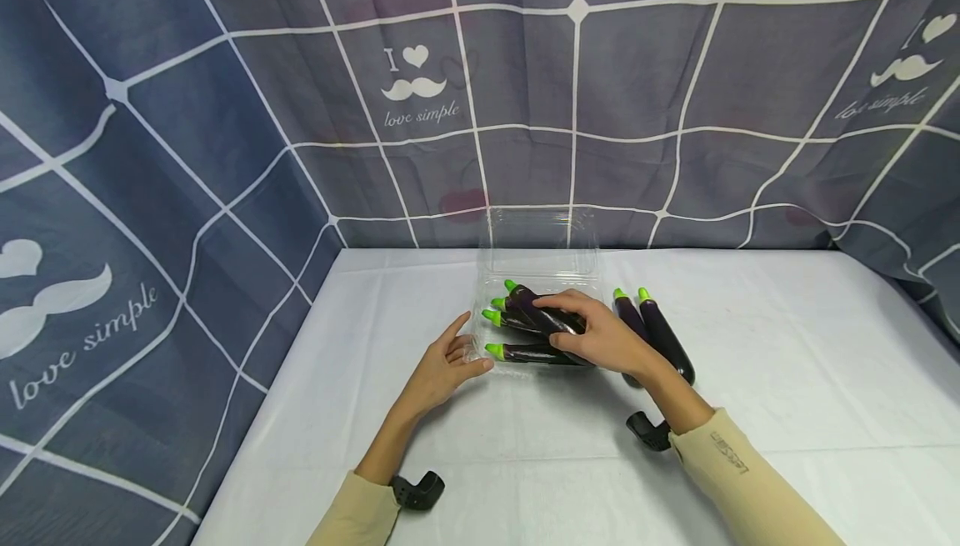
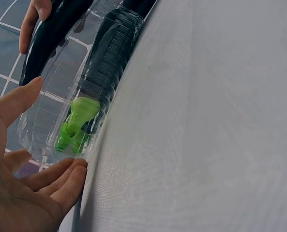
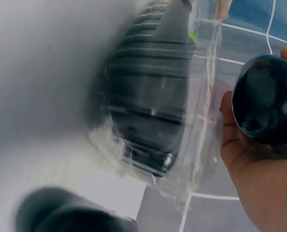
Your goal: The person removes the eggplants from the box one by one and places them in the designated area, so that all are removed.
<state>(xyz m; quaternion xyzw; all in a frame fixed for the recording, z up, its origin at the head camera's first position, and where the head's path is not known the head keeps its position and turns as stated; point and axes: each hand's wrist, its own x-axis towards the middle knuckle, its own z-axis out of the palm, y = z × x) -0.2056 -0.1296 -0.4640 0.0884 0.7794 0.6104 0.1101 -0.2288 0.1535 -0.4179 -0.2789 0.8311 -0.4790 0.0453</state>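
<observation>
My right hand (image 1: 606, 336) grips a dark purple eggplant (image 1: 528, 304) with a green stem end, slanted above the clear plastic clamshell box (image 1: 542, 261). In the right wrist view the round end of this held eggplant (image 3: 265, 99) faces the camera. Beneath it, more eggplants (image 1: 534, 353) lie in the box, their green ends pointing left. My left hand (image 1: 444, 371) is at the box's left end; in the left wrist view its loosely bent fingers (image 2: 68, 181) touch or nearly touch the plastic wall, the thumb apart. The right hand partly hides the box's contents.
Two more eggplants (image 1: 666, 339) lie side by side on the white tablecloth (image 1: 795, 363), right of the box and behind the right wrist. The box's raised lid stands close to the grey-blue checked curtain (image 1: 630, 96) at the back. Black wrist cameras (image 1: 418, 491) sit under both wrists.
</observation>
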